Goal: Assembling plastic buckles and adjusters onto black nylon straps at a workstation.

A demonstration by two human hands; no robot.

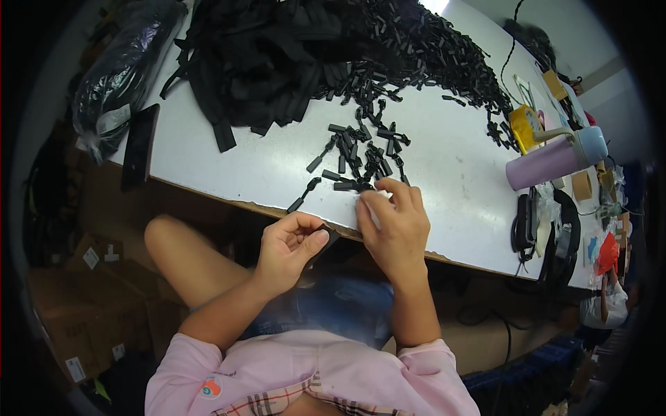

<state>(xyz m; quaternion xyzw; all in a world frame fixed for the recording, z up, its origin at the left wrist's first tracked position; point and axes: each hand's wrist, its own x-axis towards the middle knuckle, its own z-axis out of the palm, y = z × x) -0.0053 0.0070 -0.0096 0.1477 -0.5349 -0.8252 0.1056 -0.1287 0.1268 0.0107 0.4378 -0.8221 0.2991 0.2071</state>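
Note:
My left hand [286, 251], just off the table's front edge, pinches a black strip that looks like zipper tape [325, 243] between thumb and fingers; most of the strip hangs in shadow below. Over the edge of the white table, my right hand [399, 229] has its fingers bent and drawn together at the near side of a loose cluster of black zipper pulls [355, 149]. Whatever lies between those fingertips is too blurred to make out. One single zipper pull [304, 195] lies apart from the cluster, between it and my left hand.
A heap of black zipper strips [257, 69] covers the far left, beside a big pile of zipper pulls [437, 52]. A dark phone [140, 147] and a plastic-wrapped bundle [121, 76] lie left. At right stands a lilac bottle [544, 163]. Cardboard boxes [90, 312] sit below.

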